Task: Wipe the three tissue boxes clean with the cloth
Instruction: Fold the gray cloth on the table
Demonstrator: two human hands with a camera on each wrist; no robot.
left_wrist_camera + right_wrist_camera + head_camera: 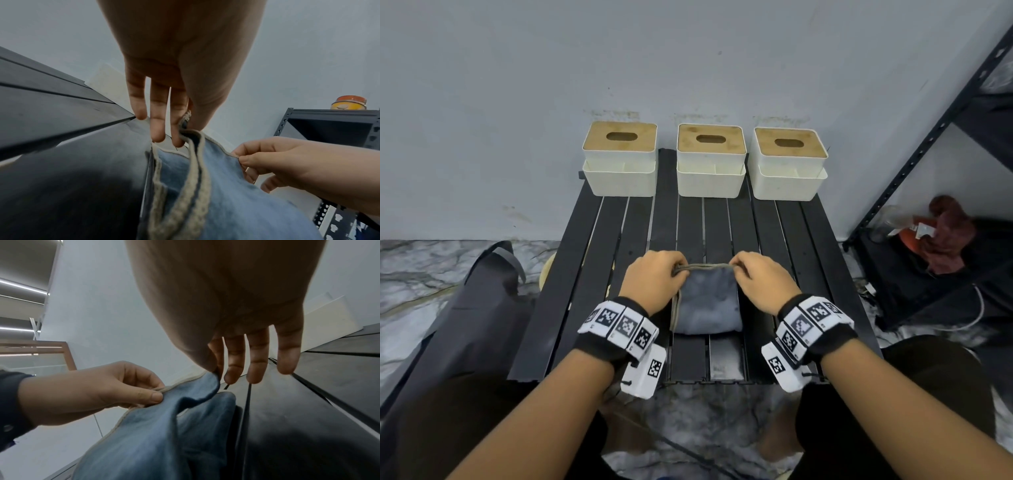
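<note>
While each hand pinches a far corner, blue cloth (707, 305), folded, pale-edged, on slatted table (592, 274).

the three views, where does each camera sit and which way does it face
Head: on the person's head, looking down at the slatted table, three tissue boxes; both forearms and hands show.
Left wrist: under the left hand, looking along its fingers at the cloth.
Right wrist: under the right hand, facing likewise.
Shared: both wrist views show the opposite hand pinching the cloth's far edge.

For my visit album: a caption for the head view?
Both hands pinch a folded blue cloth before three tissue boxes.
</note>
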